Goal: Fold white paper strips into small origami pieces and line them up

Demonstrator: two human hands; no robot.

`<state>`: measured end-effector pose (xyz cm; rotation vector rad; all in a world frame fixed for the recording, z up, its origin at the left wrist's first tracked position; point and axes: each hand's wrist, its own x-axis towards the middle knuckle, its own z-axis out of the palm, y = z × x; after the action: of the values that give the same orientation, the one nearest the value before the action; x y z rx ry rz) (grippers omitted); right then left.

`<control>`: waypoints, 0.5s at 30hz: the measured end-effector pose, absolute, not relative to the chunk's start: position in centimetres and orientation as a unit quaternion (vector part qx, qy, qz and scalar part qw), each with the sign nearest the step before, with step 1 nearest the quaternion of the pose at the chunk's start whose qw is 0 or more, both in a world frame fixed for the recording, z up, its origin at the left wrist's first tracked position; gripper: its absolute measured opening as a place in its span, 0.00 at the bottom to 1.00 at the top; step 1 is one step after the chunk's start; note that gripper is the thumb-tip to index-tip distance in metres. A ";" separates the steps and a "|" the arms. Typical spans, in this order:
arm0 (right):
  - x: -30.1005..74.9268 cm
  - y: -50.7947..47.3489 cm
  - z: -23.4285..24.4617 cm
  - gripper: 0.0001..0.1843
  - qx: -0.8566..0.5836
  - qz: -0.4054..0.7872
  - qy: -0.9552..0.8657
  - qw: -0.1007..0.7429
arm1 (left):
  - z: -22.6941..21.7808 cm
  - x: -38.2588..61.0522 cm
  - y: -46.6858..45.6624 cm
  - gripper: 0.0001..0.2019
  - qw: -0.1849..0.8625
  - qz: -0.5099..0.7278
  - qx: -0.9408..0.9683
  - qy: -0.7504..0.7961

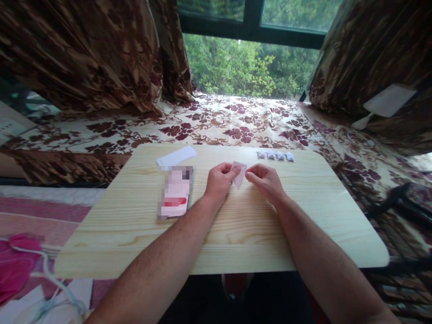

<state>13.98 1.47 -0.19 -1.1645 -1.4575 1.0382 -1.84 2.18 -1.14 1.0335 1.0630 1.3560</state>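
Observation:
Above the middle of a light wooden table (141,234) I hold a small pale folded paper (239,174) between both hands. My left hand (220,180) pinches its left edge with thumb and fingers closed. My right hand (265,179) pinches the right edge, fingers curled in. The paper hangs tilted, its lower point close to the tabletop.
Several small folded white paper pieces (275,155) sit in a row at the table's far right. A phone (174,192) lies left of my hands, with white paper strips (176,156) behind it. A floral cloth (216,119), curtains and a window lie beyond. White cable (50,279) lies at lower left.

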 end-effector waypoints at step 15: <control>14.1 1.6 -0.7 0.14 -0.485 0.419 -0.625 0.445 | -0.5 -1.5 1.7 0.13 0.539 0.556 0.434 0.461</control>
<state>14.11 1.58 -0.69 -1.2029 -1.5491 1.0383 -1.54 1.70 -0.50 1.0319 1.0958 1.3216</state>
